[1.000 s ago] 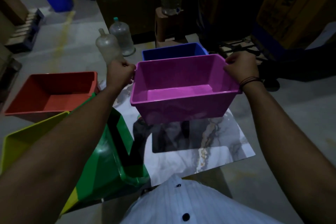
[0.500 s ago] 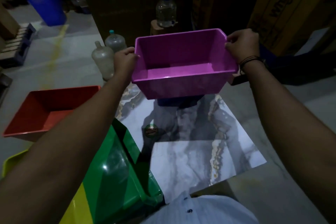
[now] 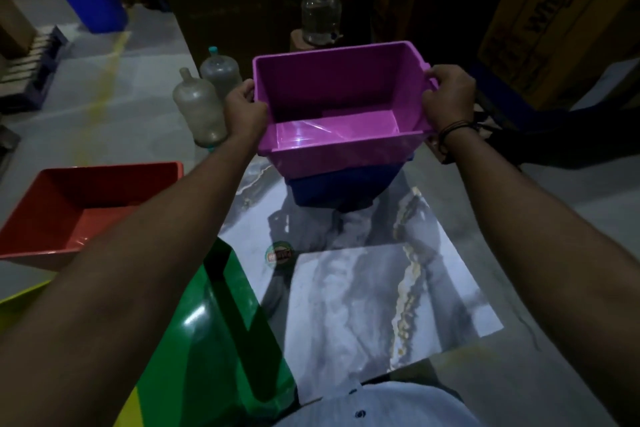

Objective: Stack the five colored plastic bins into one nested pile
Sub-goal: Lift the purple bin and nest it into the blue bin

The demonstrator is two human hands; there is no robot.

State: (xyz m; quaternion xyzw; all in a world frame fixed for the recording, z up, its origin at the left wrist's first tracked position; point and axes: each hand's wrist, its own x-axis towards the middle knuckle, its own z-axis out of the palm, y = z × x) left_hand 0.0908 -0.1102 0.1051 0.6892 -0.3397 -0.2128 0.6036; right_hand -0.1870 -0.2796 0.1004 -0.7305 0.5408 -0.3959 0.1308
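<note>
Fingers of the left hand and right hand are clamped on the short-end rims of the magenta rectangular plastic bin, at centre frame, sunk into the dark blue plastic bin on the marble-patterned desk. It looks light, stiff and glossy — slippery on the walls, so the rim lips are the sound hold. Half a second ago it hung clear above the blue one — now it is seated, only blue's lower body showing.

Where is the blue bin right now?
In the head view, the blue bin sits at the far middle of the marble slab, directly under the purple bin that both hands hold, so only its lower part shows.
</note>
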